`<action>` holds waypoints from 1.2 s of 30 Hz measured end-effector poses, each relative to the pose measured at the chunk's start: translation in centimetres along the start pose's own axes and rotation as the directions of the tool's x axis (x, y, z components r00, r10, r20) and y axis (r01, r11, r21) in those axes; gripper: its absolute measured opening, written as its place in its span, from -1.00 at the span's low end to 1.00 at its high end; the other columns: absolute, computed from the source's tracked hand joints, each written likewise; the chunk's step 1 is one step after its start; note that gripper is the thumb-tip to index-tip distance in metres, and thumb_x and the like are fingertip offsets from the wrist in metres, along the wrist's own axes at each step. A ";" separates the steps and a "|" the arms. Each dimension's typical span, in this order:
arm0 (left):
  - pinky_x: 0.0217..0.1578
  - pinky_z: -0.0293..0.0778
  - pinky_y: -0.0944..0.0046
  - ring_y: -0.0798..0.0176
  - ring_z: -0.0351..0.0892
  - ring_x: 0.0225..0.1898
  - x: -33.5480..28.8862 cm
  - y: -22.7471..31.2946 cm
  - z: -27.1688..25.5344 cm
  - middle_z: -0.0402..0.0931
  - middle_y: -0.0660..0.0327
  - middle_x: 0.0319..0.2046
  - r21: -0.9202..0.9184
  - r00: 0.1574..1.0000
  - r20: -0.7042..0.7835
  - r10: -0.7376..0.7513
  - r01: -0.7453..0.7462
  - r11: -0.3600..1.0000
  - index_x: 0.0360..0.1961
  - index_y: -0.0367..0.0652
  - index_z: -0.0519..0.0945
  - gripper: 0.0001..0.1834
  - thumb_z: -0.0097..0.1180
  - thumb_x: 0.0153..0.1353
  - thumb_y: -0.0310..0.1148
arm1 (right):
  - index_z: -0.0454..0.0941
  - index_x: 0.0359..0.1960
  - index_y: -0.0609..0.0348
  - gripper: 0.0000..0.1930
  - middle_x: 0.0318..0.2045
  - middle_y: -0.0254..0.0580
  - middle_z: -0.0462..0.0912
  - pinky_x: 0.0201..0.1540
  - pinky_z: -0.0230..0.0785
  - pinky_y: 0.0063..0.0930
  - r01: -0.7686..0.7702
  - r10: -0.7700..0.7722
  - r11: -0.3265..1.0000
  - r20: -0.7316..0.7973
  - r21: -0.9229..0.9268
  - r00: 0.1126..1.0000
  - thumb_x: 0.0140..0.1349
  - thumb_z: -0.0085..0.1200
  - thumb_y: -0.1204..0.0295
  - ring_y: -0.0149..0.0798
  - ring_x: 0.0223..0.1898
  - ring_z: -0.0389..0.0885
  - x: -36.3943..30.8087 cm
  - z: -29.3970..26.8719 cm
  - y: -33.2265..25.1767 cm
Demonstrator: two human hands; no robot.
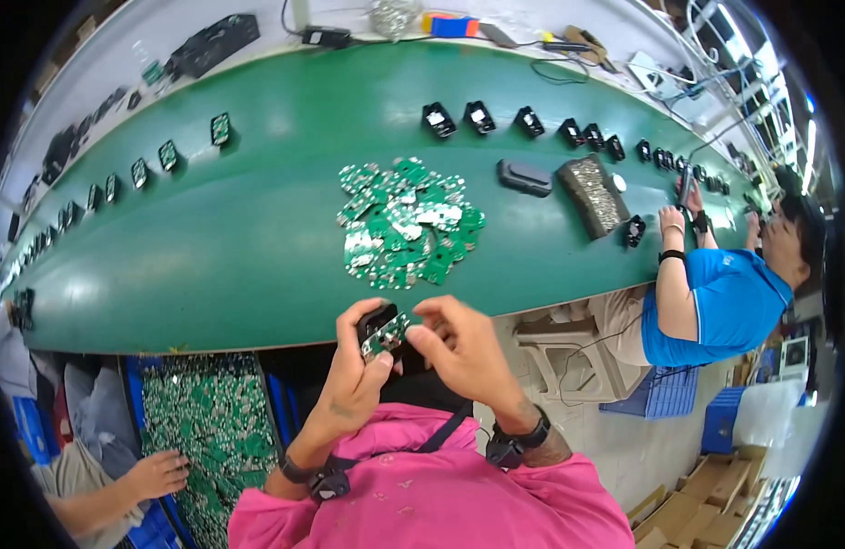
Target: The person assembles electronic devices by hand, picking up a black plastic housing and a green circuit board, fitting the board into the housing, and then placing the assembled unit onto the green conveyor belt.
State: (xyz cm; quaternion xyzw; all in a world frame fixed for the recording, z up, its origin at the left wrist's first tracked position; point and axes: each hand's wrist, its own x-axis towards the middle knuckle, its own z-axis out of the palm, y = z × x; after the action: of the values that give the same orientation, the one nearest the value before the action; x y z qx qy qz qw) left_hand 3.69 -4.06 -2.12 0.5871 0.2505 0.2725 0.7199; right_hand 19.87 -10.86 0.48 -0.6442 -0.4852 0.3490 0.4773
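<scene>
1 held board [388, 338], 1 tabletop heap [408, 224], 1 brown block [594, 198], 1 stool [552, 337].

Through my camera I see a smooth, shiny tabletop [230, 247] and, on it, circuit boards [406, 222] with shiny metal bits.

The left hand [351, 382] holds a circuit board [388, 336].

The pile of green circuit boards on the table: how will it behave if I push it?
The pile would probably spread apart, since its boards overlap loosely. Individual boards look thin and flat, so likely stiff and light.
</scene>
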 end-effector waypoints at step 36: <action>0.05 0.42 0.17 -0.13 0.51 -0.02 0.5 -1.3 1.8 0.41 -0.06 0.11 0.379 0.882 -0.140 0.450 -0.372 0.848 0.37 -0.17 0.29 -0.30 -0.08 0.13 -0.71 | 0.59 -0.39 0.37 -0.85 -0.59 -0.33 0.57 -0.61 0.28 -0.65 -0.044 0.058 0.993 -0.125 0.110 0.990 0.30 0.17 0.51 -0.57 -0.63 0.49 -2.6 0.0 -1.2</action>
State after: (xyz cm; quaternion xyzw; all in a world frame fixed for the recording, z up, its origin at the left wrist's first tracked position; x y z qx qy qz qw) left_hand 5.43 -5.21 -3.03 0.7083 0.2408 0.4375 0.4989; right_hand 18.78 -13.21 1.55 -0.6512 -0.4175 0.3444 0.5320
